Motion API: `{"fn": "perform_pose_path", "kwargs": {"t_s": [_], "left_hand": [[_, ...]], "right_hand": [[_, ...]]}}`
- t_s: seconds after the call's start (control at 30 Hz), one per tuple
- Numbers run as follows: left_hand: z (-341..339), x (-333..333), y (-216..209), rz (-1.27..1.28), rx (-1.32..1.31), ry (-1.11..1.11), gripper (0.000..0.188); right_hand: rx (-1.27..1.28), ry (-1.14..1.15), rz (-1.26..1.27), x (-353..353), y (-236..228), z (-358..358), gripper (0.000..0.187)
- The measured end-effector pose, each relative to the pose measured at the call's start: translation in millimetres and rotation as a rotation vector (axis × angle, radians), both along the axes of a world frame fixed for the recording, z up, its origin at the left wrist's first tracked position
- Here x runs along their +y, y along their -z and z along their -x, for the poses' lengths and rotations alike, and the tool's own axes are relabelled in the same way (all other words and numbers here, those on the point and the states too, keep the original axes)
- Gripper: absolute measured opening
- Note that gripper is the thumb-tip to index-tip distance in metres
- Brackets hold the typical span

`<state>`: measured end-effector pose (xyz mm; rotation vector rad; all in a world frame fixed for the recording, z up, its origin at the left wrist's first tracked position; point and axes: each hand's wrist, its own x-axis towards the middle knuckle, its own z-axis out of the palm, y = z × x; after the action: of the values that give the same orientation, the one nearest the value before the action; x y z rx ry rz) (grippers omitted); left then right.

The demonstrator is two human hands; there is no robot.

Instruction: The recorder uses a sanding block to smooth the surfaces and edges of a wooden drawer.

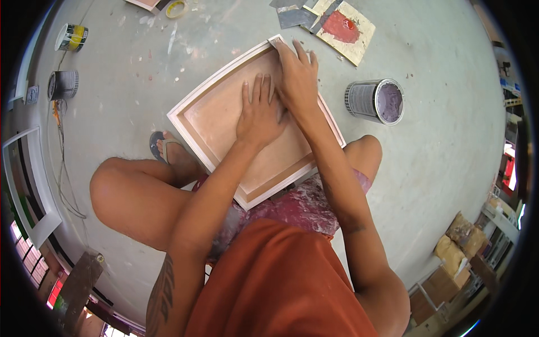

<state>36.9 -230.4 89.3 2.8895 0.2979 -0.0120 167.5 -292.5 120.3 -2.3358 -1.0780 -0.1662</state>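
A shallow wooden box (216, 121) with a pale, whitish rim lies tilted across my lap, its open side up. My left hand (261, 115) rests flat on the box's inner panel, fingers stretched out. At the far corner my right hand (297, 76) bends over the rim, its fingertips pressed on the edge. Under the index fingertip shows a small greyish flat piece (274, 41); its kind is not clear. The right thumb reaches down inside the box, and the palm is hidden.
An open can of greyish-purple paste (390, 103) lies near my right knee. Beyond the box are a board with red paste (343, 28), grey flat scraps (292, 16) and a tape roll (176, 9). Two cans (71, 37) stand at the left, above a cable (63, 163).
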Motion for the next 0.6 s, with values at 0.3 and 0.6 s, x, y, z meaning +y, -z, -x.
{"fn": "perform_pose_path", "kwargs": {"t_s": [0.3,0.6], "left_hand": [[0.3,3.0,3.2,-0.024,-0.008,-0.001,0.083],[3.5,2.1,2.0,-0.026,0.010,0.005,0.080]], "right_hand": [[-0.025,-0.062,-0.001,-3.0,3.6,-2.1,0.061],[-0.027,-0.098,0.000,-8.7,7.6,-0.3,0.061]]}}
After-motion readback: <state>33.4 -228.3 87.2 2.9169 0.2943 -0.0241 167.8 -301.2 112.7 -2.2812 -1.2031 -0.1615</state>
